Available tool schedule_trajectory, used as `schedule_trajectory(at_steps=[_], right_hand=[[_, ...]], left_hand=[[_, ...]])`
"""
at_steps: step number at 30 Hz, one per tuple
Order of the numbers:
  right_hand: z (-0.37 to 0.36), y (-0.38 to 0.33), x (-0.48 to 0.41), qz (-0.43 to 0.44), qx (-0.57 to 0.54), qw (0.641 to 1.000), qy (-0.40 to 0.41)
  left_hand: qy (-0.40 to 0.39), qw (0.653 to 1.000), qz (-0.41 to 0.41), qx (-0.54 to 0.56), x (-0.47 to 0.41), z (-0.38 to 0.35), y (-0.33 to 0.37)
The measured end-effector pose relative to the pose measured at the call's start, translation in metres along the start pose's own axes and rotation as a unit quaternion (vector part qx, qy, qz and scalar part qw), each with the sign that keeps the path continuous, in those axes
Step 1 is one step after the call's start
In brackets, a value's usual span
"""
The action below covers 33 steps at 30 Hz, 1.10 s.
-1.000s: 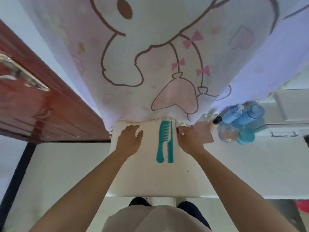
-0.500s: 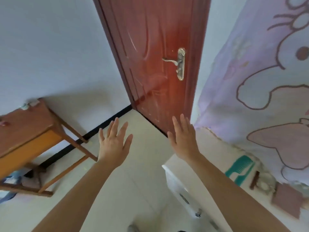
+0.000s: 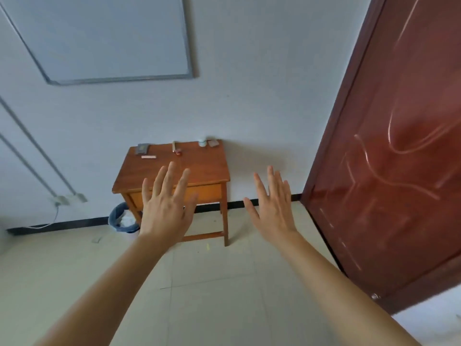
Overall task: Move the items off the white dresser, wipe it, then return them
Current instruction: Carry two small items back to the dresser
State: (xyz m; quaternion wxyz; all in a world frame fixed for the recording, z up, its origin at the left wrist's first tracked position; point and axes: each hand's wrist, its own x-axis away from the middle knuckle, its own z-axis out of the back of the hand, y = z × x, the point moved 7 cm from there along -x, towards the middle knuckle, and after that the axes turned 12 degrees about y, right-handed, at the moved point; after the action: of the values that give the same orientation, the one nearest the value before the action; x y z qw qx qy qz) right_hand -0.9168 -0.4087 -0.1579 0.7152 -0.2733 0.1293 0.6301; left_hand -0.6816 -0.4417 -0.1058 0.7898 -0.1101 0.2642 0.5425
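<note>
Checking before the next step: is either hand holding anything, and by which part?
Nothing is held: the left hand and right hand are both open and empty.

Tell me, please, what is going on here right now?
A person stands facing a wooden table against the wall, with the left hand and right hand both held out in front, fingers spread and holding nothing. A few small items, among them a white jar, lie along the table's back edge. A blue bin stands on the floor beside it, and a brown door is at the right.
</note>
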Motion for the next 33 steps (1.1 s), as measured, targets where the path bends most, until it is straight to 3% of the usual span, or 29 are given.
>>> schedule_trajectory(at_steps=[7,14,25,33], right_hand=[[-0.081,-0.072,-0.061,0.052,-0.016,0.998,-0.031],[-0.187,-0.088,-0.146,0.055,-0.034,0.996,-0.060],[-0.339,-0.097,-0.356,0.085,-0.054,0.985,-0.141],[-0.444,-0.135,-0.410,0.094,-0.054,0.966,-0.236]], left_hand=[[-0.048,0.998,0.032,-0.035,-0.030,-0.041,-0.101],[-0.092,0.992,0.031,-0.074,-0.096,-0.120,-0.168],[-0.181,0.973,0.044,-0.134,-0.265,-0.254,-0.266],[-0.260,0.958,0.059,-0.104,-0.306,-0.331,-0.342]])
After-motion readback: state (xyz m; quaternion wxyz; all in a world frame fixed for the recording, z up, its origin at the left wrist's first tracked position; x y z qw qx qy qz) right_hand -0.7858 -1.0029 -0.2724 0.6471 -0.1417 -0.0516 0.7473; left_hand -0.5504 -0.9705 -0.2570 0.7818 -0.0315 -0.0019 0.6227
